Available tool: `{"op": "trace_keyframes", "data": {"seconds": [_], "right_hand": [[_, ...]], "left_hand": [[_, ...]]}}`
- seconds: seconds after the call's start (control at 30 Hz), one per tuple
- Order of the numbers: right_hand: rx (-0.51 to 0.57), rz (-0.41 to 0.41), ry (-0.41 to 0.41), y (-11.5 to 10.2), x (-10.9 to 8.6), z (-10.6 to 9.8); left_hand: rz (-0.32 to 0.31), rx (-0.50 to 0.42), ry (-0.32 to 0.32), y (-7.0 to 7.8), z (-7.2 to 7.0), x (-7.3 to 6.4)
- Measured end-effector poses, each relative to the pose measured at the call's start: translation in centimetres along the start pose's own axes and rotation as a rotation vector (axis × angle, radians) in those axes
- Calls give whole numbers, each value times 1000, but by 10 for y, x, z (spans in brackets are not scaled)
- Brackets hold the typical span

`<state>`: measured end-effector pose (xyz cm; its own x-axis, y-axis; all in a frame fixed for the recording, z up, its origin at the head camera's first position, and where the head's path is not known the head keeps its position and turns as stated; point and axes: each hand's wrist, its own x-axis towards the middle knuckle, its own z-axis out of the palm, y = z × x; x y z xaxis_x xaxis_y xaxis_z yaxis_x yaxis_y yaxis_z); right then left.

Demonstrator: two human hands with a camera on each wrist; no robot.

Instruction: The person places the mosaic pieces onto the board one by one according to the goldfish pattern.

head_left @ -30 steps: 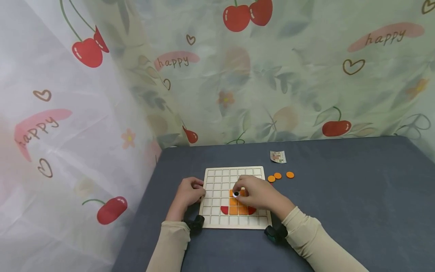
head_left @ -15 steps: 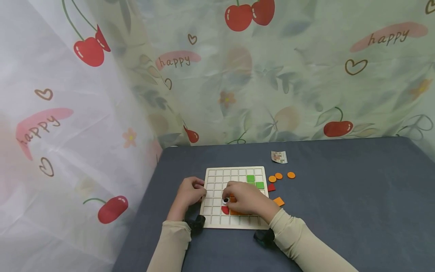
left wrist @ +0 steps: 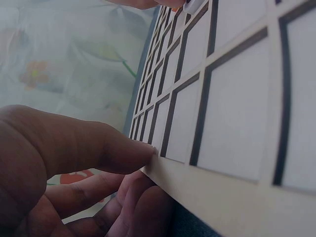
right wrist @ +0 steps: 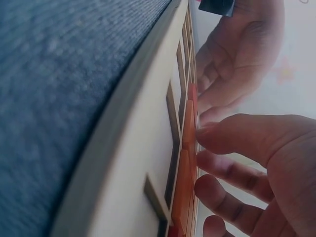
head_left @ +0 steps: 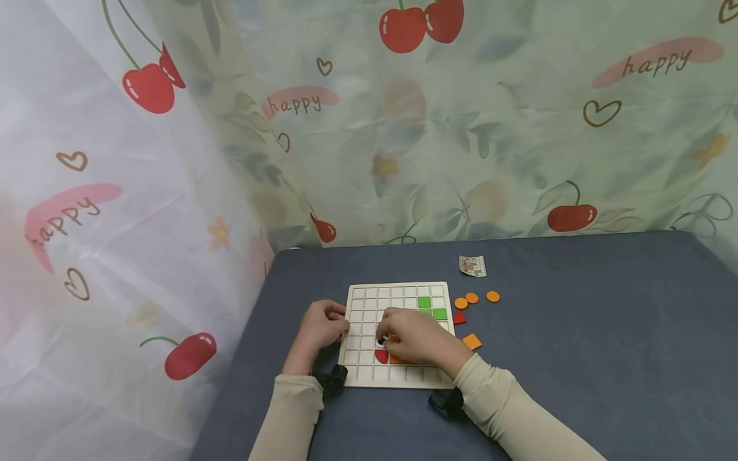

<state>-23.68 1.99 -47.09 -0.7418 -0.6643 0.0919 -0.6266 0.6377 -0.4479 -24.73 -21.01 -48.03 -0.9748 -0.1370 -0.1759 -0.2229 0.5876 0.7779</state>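
A pale wooden grid board (head_left: 398, 385) lies on the dark table. My left hand (head_left: 320, 325) holds its left edge; in the left wrist view the thumb (left wrist: 126, 154) rests on the rim and the other fingers curl beside and below it. Over the board, my right hand (head_left: 418, 334) pinches a small white disc with a black dot (head_left: 380, 344), just above a red rounded piece (head_left: 381, 356). In the right wrist view the fingertips are close to the orange tiles (right wrist: 188, 128) and the disc is hidden. Green square tiles (head_left: 424, 301) sit in the board's upper right cells.
Right of the board lie several orange discs (head_left: 460, 303), a red piece (head_left: 459, 317) and an orange square tile (head_left: 471, 341). A small patterned card (head_left: 472, 266) is farther back. Printed curtains (head_left: 496, 128) stand behind the table and on the left.
My right hand has moved left and slightly down across the board with the eye-like disc, uncovering the green tiles and the loose red and orange pieces. My left hand has stayed put.
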Motion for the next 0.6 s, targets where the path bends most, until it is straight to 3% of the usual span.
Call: {"op": "trace_keyframes", "data": {"seconds": [0.6], "right_hand": [[-3,-9,-4,0,-4,0]], "left_hand": [[6,10,3,2,-1,-2]]}}
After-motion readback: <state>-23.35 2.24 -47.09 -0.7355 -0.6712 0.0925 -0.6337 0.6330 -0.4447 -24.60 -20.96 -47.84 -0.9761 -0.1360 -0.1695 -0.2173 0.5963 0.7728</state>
